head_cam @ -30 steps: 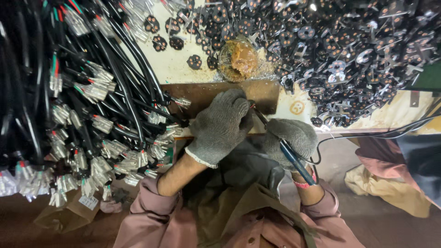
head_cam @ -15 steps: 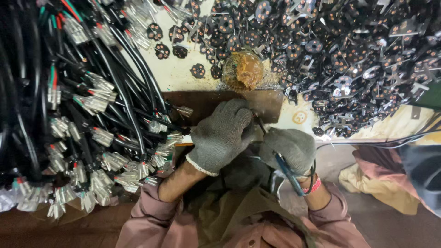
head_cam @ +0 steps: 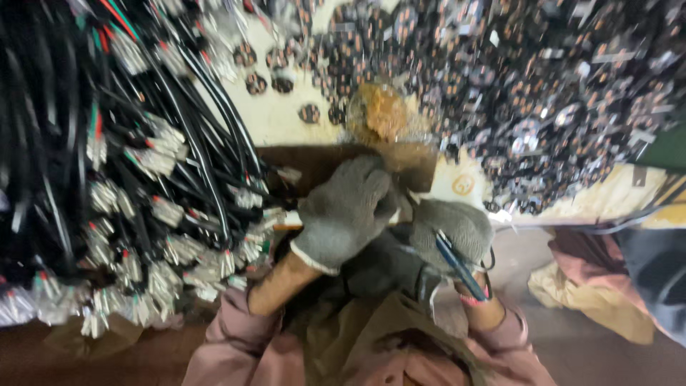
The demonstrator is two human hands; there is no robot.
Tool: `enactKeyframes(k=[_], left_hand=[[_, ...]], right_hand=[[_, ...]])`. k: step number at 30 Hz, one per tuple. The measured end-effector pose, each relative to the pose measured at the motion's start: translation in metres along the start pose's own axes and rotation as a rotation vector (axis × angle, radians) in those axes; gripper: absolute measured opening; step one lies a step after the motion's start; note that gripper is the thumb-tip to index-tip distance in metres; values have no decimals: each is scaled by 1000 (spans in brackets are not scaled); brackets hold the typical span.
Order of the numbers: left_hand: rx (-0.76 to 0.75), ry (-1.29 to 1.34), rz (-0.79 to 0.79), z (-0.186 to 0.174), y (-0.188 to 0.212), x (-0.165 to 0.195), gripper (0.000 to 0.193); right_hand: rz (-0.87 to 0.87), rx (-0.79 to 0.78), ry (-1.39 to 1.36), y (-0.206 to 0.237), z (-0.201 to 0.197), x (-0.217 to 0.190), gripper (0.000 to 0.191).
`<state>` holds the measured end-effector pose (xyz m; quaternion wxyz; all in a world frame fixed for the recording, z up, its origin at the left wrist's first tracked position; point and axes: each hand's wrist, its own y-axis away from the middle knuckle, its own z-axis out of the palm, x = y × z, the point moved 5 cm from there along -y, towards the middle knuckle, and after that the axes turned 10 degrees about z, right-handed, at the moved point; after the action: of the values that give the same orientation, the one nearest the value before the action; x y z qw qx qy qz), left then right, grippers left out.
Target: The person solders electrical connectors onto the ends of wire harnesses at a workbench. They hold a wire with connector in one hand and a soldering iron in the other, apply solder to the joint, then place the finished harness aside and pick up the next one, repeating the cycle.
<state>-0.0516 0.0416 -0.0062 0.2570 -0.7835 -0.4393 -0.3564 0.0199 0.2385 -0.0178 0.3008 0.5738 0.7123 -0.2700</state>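
Note:
My left hand (head_cam: 346, 207), in a grey knit glove, is curled down over the front edge of a brown wooden block (head_cam: 321, 161). A pale cable end (head_cam: 288, 218) runs in under its palm from the left; the grip itself is hidden. Touching it on the right, my right hand (head_cam: 451, 227), also in a grey glove, is closed on a blue-handled tool (head_cam: 461, 268). The handle slants down toward my wrist and the tip is hidden between the two hands. The picture is blurred.
A thick bundle of black cables (head_cam: 128, 179) with pale stripped ends fills the left. A heap of small round dark metal parts (head_cam: 529, 93) covers the top right. A round amber lump (head_cam: 379, 111) sits behind the block. Pink and tan cloth (head_cam: 593, 286) lies at the right.
Both hands have stayed pressed together at the block. The blue tool handle has swung a little lower toward my right wrist. The view has shifted and blurred.

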Motion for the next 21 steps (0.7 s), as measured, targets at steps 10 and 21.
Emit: enactKeyframes(k=[10, 21], left_hand=[[63, -94, 5, -15, -10, 7, 15], [73, -32, 15, -22, -4, 4, 15]], right_hand=[[11, -34, 20, -3, 0, 2, 25], [170, 164, -1, 10, -13, 15, 24]])
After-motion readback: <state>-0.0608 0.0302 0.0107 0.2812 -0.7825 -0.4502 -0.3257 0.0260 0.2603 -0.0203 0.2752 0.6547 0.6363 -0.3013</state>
